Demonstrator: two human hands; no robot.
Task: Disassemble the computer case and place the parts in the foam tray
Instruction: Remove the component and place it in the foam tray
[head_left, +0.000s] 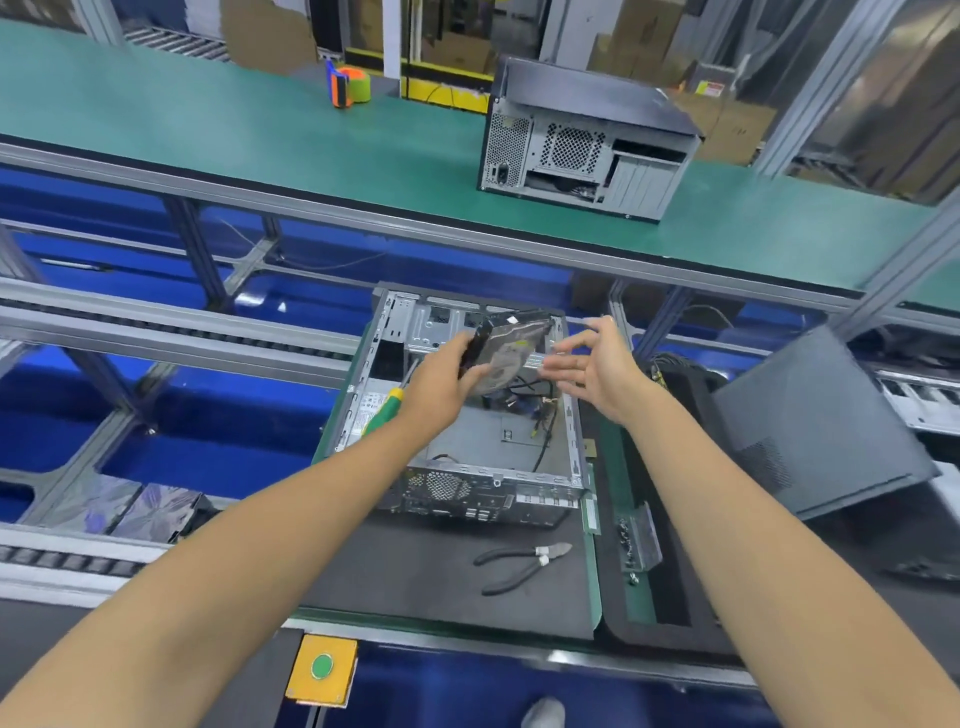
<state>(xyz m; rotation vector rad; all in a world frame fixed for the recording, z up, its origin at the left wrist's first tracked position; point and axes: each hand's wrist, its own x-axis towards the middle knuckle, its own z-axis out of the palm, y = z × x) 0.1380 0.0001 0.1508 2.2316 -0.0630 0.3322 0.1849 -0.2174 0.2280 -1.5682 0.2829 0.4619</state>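
The left hand (441, 384) grasps a flat grey metal hard drive (506, 358), tilted on edge, above the open silver steel computer case (467, 415), which lies on its side on a dark mat (441, 577) near the bench's front edge. The right hand (597, 369) hovers just beside the drive, fingers spread and released

Pliers (522, 565) before open case (457, 415); side panel (821, 421) right.
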